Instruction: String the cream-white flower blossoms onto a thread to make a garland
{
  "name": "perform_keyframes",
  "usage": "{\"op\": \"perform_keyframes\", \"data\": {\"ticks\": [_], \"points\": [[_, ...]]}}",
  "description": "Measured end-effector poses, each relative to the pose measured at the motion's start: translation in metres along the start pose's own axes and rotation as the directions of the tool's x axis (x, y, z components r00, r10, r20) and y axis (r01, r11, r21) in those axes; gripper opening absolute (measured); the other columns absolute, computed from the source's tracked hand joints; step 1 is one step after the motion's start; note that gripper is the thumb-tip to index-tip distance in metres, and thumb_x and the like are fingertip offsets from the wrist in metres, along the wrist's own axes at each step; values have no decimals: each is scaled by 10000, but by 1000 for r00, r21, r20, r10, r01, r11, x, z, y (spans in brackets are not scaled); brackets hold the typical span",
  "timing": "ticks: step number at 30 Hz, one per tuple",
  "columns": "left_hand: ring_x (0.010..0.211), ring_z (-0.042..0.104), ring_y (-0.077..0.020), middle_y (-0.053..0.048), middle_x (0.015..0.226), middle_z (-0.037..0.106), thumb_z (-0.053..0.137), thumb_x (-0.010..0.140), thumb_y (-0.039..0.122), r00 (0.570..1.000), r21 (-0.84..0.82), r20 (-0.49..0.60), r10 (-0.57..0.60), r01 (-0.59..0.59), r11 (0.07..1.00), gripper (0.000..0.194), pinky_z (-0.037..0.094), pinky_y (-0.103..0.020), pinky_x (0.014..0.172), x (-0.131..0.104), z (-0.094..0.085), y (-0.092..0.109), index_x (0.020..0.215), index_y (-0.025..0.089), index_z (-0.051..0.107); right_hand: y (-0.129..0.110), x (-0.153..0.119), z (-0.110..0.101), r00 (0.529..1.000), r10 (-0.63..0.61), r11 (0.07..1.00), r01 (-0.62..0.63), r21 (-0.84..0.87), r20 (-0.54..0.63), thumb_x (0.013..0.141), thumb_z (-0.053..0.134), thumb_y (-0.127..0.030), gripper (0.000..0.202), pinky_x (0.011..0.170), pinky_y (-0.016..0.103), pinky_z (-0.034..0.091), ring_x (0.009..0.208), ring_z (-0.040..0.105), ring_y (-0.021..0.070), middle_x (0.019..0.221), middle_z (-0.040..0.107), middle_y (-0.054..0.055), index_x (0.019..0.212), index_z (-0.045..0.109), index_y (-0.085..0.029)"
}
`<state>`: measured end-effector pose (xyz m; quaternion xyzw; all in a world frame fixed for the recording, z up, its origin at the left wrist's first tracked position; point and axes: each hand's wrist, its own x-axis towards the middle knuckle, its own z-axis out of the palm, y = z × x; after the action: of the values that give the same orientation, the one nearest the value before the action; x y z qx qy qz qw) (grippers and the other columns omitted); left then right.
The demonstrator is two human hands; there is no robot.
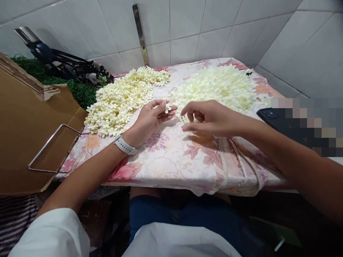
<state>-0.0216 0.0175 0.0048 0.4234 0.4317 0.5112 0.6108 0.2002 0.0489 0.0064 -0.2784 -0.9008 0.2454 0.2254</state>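
Observation:
Between the thumb and fingers of my left hand (153, 116) is a small white flower (167, 108) with a pale yellow centre. My right hand (205, 116) hovers just to the right, thumb and fingers apart and curled, with nothing visible in it. Behind my left hand a heap of cream-white flowers (125, 94) spreads over the cloth. Beyond my right hand lies a looser pile of pale, thin-petalled flower pieces (217, 85). A few loose petals lie between the two hands, partly hidden by the fingers.
A floral cloth (158, 160) covers the table. Cords (241, 157) hang over its front edge on the right, near a black phone (281, 121). An open cardboard box (34, 135), a metal wire frame (45, 150) and a folded umbrella (64, 60) stand left. Tiled walls (184, 28) close the back.

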Motion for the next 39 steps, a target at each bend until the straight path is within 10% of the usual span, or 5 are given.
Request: {"op": "perform_keyframes", "data": {"ticks": [3, 9, 19, 27, 39], "points": [[800, 735, -144, -114, 979, 768, 686, 918, 248, 1000, 7, 22, 16, -16, 1000, 139, 570, -323, 887, 1, -1, 0, 941, 137, 606, 6, -1, 1, 980, -82, 990, 101, -100, 179, 802, 727, -338, 156, 652, 282, 383, 725, 563, 177, 821, 625, 55, 831, 706, -186], [814, 720, -136, -103, 946, 762, 709, 901, 262, 999, 18, 44, 2, -3, 1000, 164, 558, -312, 890, -1, 1, -1, 911, 141, 600, 14, 0, 3, 983, -165, 979, 173, -106, 78, 874, 581, -171, 141, 678, 276, 409, 722, 576, 165, 774, 644, 52, 757, 659, -177], [777, 672, -109, -40, 935, 707, 826, 782, 312, 994, 6, 112, 2, -3, 1000, 239, 554, -274, 814, -5, 4, -1, 834, 143, 666, 5, 5, 3, 861, -93, 993, 44, -108, -500, 883, 695, -389, 265, 717, 344, 484, 890, 605, 220, 1048, 640, 114, 1040, 660, -178], [761, 668, -110, -24, 810, 714, 895, 683, 276, 995, -7, 99, 2, -2, 1000, 247, 527, -239, 764, -9, 9, -10, 840, 150, 752, -3, 9, 29, 920, 123, 936, 17, 353, -373, 755, 786, -563, 434, 541, 263, 389, 580, 488, 114, 640, 591, -7, 731, 604, -170], [704, 630, -107, -22, 776, 691, 902, 666, 291, 993, 97, 75, 96, -103, 990, 278, 510, -245, 697, -8, 8, -11, 820, 137, 730, -4, 8, 24, 918, 170, 925, -24, 380, -357, 905, 624, -477, 386, 586, 275, 379, 596, 493, 121, 630, 588, 10, 676, 618, -165]]}}
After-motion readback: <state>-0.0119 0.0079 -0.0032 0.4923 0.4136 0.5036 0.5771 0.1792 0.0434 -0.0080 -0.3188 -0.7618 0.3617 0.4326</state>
